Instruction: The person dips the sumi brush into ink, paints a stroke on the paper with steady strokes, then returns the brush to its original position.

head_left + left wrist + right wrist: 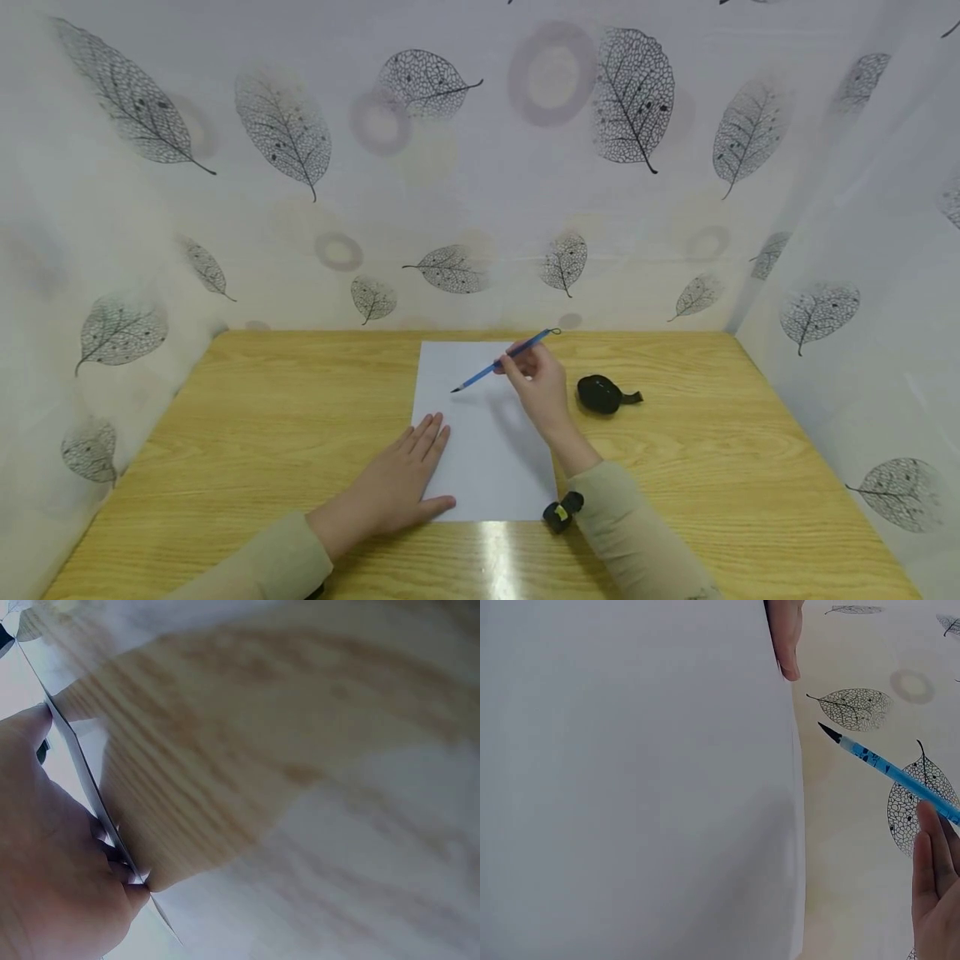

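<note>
A blue calligraphy brush (495,364) with a dark tip and a small loop at its end is pinched in my right hand (542,387). It slants above the upper part of a white sheet of paper (487,467), its tip pointing down to the left. In the right wrist view the brush (900,776) shows a dark pointed tip held off the paper. My left hand (401,479) rests flat on the paper's left edge, fingers straight and thumb spread near the lower edge. The left wrist view shows this hand (60,847) against the paper's edge.
Right of the paper lies a small black dish (599,394) with a short handle on the wooden table (270,417). A black wrist device (558,515) is by the right sleeve, over the paper's lower right corner. Leaf-patterned cloth (480,183) hangs behind and at both sides.
</note>
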Tool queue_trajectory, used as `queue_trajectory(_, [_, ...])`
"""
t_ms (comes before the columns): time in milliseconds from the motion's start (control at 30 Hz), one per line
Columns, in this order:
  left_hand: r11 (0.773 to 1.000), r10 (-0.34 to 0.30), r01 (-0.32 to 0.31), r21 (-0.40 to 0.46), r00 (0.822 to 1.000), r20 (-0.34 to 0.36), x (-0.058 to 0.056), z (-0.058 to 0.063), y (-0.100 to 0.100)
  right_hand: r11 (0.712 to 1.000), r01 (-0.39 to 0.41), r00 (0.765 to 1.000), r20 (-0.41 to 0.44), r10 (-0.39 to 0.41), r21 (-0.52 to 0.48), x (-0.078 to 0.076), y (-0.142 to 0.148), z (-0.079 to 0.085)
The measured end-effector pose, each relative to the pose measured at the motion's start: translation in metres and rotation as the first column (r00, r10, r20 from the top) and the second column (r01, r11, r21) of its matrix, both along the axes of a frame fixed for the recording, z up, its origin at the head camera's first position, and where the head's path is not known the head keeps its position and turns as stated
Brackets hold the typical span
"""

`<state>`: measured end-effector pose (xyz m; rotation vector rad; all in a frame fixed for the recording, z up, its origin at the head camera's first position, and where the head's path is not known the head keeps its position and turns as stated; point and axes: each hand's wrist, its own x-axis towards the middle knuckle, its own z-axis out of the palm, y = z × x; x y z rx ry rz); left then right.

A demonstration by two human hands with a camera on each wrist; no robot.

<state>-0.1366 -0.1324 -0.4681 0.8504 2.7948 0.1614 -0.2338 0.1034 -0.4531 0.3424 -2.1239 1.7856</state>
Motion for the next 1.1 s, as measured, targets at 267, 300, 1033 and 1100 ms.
queue_trajectory(267, [1.0, 0.008, -0.008, -0.004, 1.0, 0.012, -0.0005, 0.0004, 0.0005, 1.0, -0.016, 0.999, 0.042, 0.016, 0.01, -0.0027, -0.0001, -0.0025])
queue_trajectory(300, [1.0, 0.008, -0.008, -0.006, 1.0, 0.013, -0.0004, 0.0005, 0.0005, 1.0, -0.018, 0.999, 0.047, 0.017, 0.011, -0.0028, -0.0001, -0.0027])
queue_trajectory(1033, [1.0, 0.01, -0.01, -0.018, 1.0, 0.016, -0.001, -0.0002, 0.0004, 0.998, -0.057, 0.993, 0.101, 0.056, 0.001, -0.0017, -0.0018, -0.0026])
queue_trajectory(1100, [1.0, 0.007, -0.007, -0.019, 1.0, 0.014, -0.001, -0.0005, 0.0003, 0.998, -0.055, 0.993, 0.106, 0.054, 0.007, -0.0014, -0.0015, -0.0025])
